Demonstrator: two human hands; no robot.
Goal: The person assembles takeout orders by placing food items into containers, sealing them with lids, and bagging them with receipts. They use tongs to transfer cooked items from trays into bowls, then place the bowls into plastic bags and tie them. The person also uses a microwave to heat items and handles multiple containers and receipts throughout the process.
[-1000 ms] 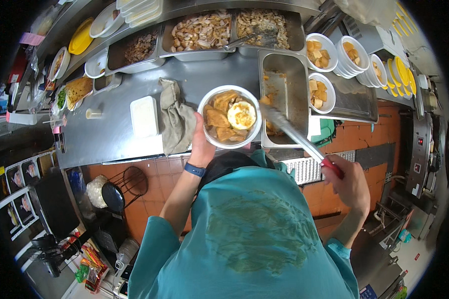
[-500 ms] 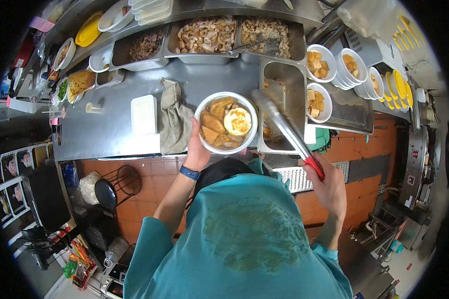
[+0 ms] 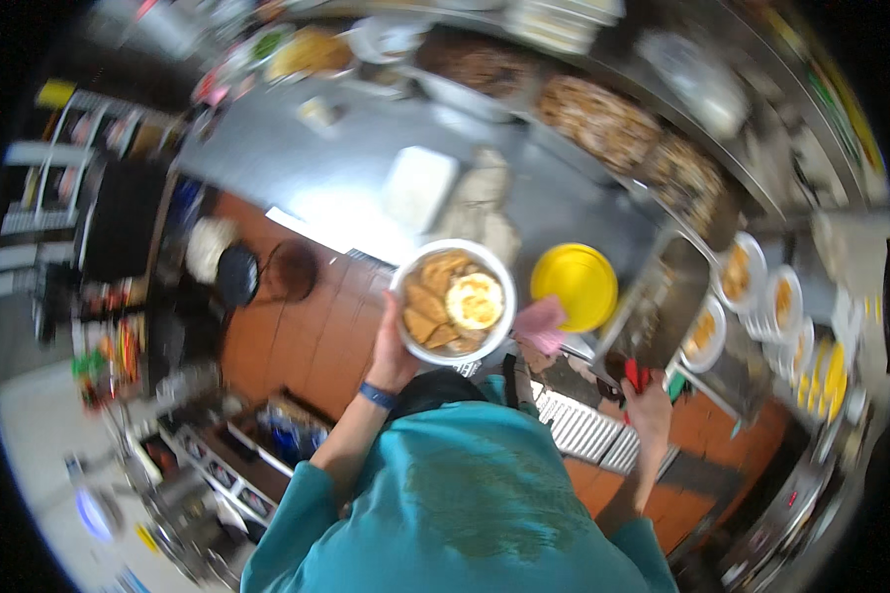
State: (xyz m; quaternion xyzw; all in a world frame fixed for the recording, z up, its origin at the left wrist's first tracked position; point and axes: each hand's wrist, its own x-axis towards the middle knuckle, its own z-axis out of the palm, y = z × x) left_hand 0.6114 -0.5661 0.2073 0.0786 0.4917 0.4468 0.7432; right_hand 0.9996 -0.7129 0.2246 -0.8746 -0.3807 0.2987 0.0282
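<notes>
My left hand (image 3: 394, 354) grips a white bowl (image 3: 507, 314) from its left side, near the counter's front edge. In the bowl lie brown tofu-like pieces (image 3: 425, 308) and a fried egg (image 3: 474, 300). Lower right, the fingers of my right hand (image 3: 649, 407) wrap round the red handle of tongs (image 3: 635, 376). The tongs' metal part is blurred at the steel pan (image 3: 684, 265). Between my hands, right of the bowl, is a round yellow lid (image 3: 575, 287). A pink slip (image 3: 541, 324) overlaps its lower left rim.
A white flat container (image 3: 420, 188) and a grey-green cloth (image 3: 480, 203) lie on the steel counter (image 3: 341, 163). Pans of cooked food (image 3: 593, 124) line the back. White bowls with food (image 3: 703, 336) and yellow lids (image 3: 819, 383) stand at right. A black stool (image 3: 237, 275) is on the floor.
The view has swung round and blurred. The yellow lid and pink slip now show right of the bowl. My right hand has lowered the tongs toward the pan; the left still holds the bowl.
</notes>
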